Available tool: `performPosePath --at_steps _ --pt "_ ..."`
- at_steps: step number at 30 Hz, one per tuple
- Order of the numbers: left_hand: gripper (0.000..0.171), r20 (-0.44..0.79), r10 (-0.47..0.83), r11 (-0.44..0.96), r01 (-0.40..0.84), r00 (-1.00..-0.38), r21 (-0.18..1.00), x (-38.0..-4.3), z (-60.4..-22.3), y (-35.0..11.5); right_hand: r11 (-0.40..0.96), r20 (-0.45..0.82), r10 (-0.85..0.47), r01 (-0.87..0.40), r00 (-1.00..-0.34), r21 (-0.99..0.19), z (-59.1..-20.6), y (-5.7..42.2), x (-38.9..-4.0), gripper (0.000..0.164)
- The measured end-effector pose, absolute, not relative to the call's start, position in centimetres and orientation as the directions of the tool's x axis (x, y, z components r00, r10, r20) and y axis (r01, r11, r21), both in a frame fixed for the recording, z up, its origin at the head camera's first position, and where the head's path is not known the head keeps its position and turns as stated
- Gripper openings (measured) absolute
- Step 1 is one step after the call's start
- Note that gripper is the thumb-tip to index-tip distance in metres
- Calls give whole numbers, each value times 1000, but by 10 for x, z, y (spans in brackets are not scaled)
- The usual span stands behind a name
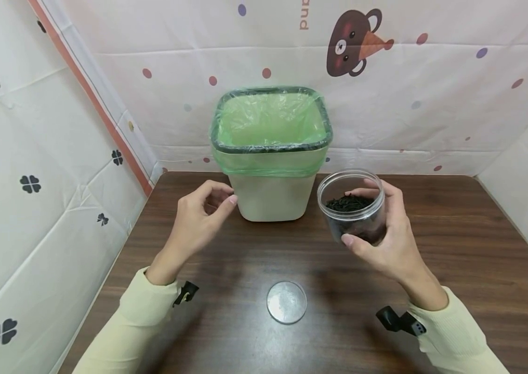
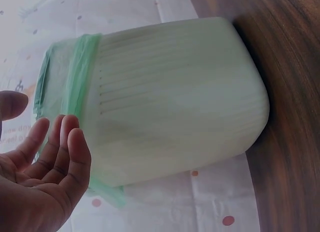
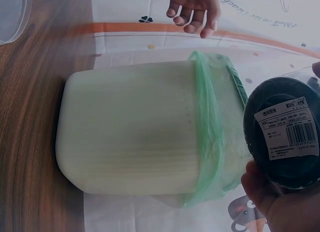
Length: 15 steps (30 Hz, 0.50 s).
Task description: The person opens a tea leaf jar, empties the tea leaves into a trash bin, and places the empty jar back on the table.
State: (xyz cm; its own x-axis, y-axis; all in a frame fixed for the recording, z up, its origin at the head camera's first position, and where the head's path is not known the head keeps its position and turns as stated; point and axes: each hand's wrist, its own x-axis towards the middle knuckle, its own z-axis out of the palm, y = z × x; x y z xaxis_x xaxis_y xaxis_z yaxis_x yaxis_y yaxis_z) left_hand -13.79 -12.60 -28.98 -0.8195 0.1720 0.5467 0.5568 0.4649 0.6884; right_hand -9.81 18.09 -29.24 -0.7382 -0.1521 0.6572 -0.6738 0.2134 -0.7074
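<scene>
My right hand [image 1: 397,239] grips a clear plastic jar [image 1: 362,226] without a lid, raised over the table to the right of the bin. Dark, dry loose leaves [image 1: 349,203] fill its lower part. In the right wrist view the base of the jar shows a white barcode label [image 3: 287,129]. My left hand [image 1: 200,215] hovers by the left front of the bin with loosely bent fingers and nothing in them. A round clear lid [image 1: 286,302] lies flat on the table between the forearms.
A pale bin [image 1: 271,197] lined with a green plastic bag [image 1: 268,165] stands at the back of the brown wooden table [image 1: 254,348]. Printed white cloth [image 1: 460,104] hangs behind and along both sides. A small black device sits at each wrist.
</scene>
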Motion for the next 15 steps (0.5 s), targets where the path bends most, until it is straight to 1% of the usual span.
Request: performPosePath --at_steps 7,15 --pt "10 563 153 483 559 -812 675 -141 -285 -128 165 676 -134 -689 -724 -706 -292 180 -99 80" --pt "10 544 126 487 530 -829 695 -141 -279 -129 153 701 -114 -710 -704 -688 -292 180 -100 78"
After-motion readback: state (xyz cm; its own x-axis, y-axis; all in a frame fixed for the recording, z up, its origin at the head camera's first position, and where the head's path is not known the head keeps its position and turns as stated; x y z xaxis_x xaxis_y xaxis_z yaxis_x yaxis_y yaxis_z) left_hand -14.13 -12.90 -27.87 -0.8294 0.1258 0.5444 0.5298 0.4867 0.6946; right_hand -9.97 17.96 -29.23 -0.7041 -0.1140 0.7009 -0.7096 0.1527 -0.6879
